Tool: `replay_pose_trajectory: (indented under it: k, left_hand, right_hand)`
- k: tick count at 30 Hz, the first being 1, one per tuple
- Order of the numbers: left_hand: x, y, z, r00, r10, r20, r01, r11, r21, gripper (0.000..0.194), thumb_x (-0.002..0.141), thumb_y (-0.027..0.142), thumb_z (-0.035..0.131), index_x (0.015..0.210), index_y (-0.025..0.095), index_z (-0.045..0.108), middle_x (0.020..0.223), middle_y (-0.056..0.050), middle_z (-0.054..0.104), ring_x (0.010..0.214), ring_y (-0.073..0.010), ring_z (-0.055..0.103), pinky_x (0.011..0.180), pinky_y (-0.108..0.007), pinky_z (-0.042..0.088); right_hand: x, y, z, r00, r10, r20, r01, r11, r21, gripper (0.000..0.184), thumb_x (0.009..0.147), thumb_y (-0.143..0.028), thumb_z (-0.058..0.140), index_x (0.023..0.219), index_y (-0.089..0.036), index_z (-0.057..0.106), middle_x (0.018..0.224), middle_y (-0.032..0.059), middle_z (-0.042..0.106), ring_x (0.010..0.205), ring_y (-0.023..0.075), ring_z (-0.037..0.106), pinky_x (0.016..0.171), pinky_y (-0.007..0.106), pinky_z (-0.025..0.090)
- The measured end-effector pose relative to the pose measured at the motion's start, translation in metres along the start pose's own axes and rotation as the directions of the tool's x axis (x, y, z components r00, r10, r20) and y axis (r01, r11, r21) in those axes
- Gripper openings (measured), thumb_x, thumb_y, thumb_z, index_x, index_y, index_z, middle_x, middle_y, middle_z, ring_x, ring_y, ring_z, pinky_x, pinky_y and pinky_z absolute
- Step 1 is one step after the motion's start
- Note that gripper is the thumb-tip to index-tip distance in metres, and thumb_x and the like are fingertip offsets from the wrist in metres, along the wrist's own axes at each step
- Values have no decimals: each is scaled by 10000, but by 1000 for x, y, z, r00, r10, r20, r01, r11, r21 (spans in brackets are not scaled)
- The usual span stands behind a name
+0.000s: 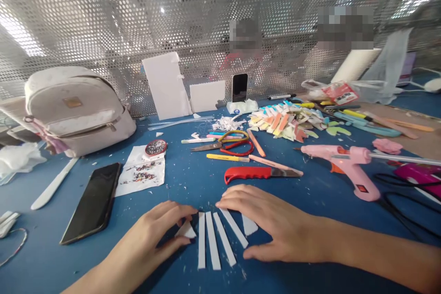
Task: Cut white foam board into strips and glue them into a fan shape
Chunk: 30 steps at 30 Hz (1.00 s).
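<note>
Four thin white strips would be several: they lie fanned on the blue table, among them a white strip (212, 241) near the middle. My left hand (156, 225) is at their left, thumb and fingers closed about a small white scrap (187, 230), with the index fingertip by the top of the leftmost strip. My right hand (272, 220) rests at their right, thumb spread from the fingers. Its fingertips touch the top of the rightmost strip (234, 229). Another white piece (249, 225) lies partly hidden beneath this hand.
Beyond my hands lie a red-handled knife (250, 173), scissors (237, 143) and several markers. A pink glue gun (344, 156) sits right, near a pile of coloured pieces (285, 119). At left are a phone (91, 202), a glitter dish (155, 148) and a backpack (77, 110).
</note>
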<state>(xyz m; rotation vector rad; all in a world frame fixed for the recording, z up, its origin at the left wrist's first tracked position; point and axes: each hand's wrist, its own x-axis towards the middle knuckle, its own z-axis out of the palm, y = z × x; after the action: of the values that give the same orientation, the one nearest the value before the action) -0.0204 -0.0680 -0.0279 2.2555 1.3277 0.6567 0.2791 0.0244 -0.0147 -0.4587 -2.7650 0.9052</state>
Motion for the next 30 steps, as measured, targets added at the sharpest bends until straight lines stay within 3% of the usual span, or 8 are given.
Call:
replay_pose_trajectory:
  k: [3,7,13,19,21,25,27,30]
  left_hand:
    - [2,2,-4,994,-113,9,113,992,-52,245,1025,286,465,1216,346,607,1029,45,726,887,-108,709,792,-172,534]
    - [7,4,-8,969,-245,31,247,967,-68,275,1016,338,422,1107,281,675,927,22,733,722,-108,706,674,-181,546]
    - [10,7,-9,983,-177,46,175,984,28,357,981,262,378,1133,293,700,974,-11,675,710,-116,667,634,-215,528]
    - [4,11,-13,995,-98,-14,98,971,219,273,1018,360,477,1253,354,616,1213,-31,660,1108,-278,624,968,-470,490]
    - [1,13,-7,998,-50,-22,54,968,245,437,971,471,603,1385,397,484,1328,-23,609,1196,-285,587,1007,-473,482]
    - [-1,14,14,999,32,35,-38,979,201,1104,691,623,856,1543,418,184,1450,-49,519,1296,-322,523,1060,-485,462]
    - [-1,12,22,998,51,41,-58,981,187,1160,670,555,900,1547,413,153,1416,-52,544,1261,-318,545,1045,-477,462]
    - [2,10,25,998,54,16,-56,982,178,1018,734,438,889,1508,377,230,1321,-42,600,1165,-290,586,1002,-446,464]
  right_hand:
    - [-1,-1,-2,1000,11,-11,-11,1000,-3,682,880,-404,758,1455,-151,492,1410,146,563,1345,271,484,1198,437,329]
    - [-1,-2,-3,1000,6,4,-6,1000,-8,704,865,-393,773,1459,-154,479,1416,140,555,1343,275,480,1196,439,327]
    - [-2,0,2,1000,5,0,-5,1000,-28,693,887,-419,753,1467,-166,469,1424,144,549,1351,284,468,1193,452,326]
    - [-5,0,6,999,-16,-34,15,999,-33,689,899,-469,728,1458,-158,472,1423,146,547,1340,282,468,1179,444,335]
    - [-4,-3,7,998,-43,-55,40,998,-45,692,899,-470,722,1456,-143,472,1429,149,547,1351,281,456,1189,444,315]
    - [-2,-12,14,996,-78,-52,74,994,-76,750,882,-469,739,1485,-139,440,1460,142,533,1378,278,422,1191,434,303]
    - [1,-17,18,997,-65,-39,61,993,-101,751,893,-471,728,1492,-131,431,1471,149,525,1386,286,409,1186,447,304]
    - [9,-21,24,996,-65,-58,55,986,-158,693,903,-479,711,1440,-105,483,1422,169,553,1344,309,437,1145,474,339]
